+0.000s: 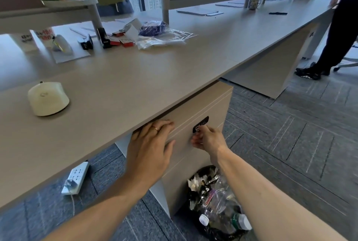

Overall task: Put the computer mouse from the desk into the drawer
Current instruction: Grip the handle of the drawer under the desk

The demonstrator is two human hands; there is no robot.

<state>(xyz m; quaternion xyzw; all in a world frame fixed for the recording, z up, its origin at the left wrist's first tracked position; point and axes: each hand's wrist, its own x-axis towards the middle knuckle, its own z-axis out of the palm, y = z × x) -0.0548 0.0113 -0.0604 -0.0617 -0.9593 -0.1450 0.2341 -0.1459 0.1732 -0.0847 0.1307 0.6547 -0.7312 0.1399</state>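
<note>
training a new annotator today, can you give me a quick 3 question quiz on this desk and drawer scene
1. True or false: the computer mouse is already in the drawer.
2. Which hand is at the black lock panel on the drawer front? A) left hand B) right hand C) neither
3. Fill in: the left hand lies flat against the drawer front, just under the edge of the ____.

Key
1. False: it sits on the desk, apart from both hands.
2. B: the right hand reaches the panel.
3. desk
</note>
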